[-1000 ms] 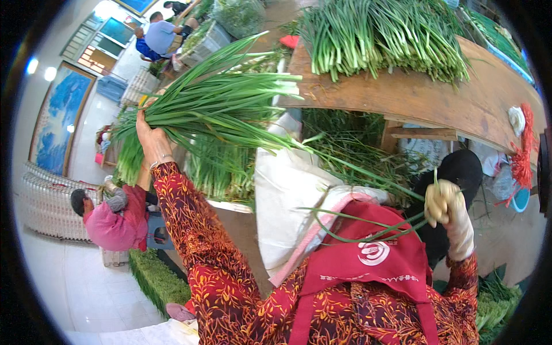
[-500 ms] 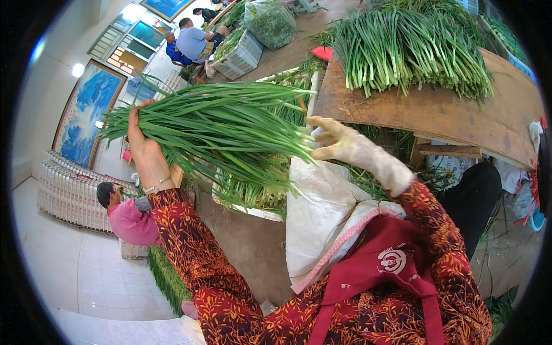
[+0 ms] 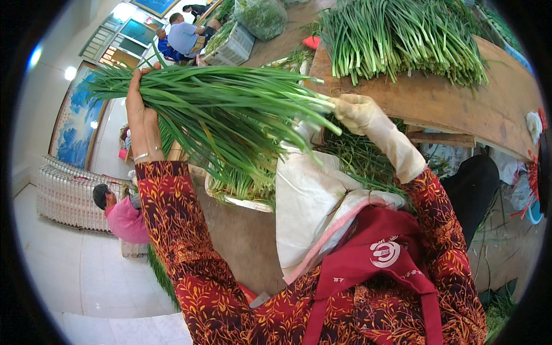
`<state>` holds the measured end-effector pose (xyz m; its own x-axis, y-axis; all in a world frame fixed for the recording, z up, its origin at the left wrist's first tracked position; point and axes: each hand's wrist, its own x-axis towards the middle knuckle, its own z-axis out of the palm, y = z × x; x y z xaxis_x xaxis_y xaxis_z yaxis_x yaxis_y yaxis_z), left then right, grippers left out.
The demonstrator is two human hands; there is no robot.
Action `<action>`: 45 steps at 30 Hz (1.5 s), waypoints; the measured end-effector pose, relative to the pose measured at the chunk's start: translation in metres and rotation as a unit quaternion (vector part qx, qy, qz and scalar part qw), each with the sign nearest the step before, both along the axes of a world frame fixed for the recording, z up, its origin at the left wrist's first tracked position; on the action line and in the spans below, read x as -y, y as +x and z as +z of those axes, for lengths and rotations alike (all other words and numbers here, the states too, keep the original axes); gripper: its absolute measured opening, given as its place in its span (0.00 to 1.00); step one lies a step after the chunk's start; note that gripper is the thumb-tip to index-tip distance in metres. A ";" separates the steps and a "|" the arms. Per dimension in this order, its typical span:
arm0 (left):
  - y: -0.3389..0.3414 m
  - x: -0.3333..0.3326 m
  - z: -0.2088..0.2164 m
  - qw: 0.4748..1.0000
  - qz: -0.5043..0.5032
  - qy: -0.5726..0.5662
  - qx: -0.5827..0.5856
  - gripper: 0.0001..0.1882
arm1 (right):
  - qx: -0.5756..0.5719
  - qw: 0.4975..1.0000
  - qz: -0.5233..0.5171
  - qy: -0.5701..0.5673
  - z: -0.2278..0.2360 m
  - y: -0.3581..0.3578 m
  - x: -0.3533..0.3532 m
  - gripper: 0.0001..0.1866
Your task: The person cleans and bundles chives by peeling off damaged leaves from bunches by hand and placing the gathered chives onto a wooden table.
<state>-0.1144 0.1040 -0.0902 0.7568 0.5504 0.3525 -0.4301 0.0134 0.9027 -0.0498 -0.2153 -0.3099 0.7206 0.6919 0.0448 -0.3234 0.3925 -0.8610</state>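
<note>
A large bunch of garlic chives stretches across the middle, held up in the air with its pale stem ends to the right. My left hand, bare, is wrapped round its leafy end. At the stem ends my right hand, in a pale glove, has its fingers closed on the tip of a pale stem; the fingertips are partly hidden. Below the bunch, a white sack with a pink-striped edge lies over my lap.
More garlic chives are piled on a wooden table at the far right. Beneath the bunch stands a white crate of greens. A person in pink sits at left; others sit at the back near another crate.
My right hand has gone from spread fingers to closed at the stem ends. The bunch and my left hand have shifted slightly up in the view.
</note>
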 end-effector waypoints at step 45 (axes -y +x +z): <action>-0.034 0.059 0.010 0.955 0.117 0.271 0.008 0.17 | 0.233 0.947 -0.029 -0.220 -0.003 -0.031 -0.023 0.25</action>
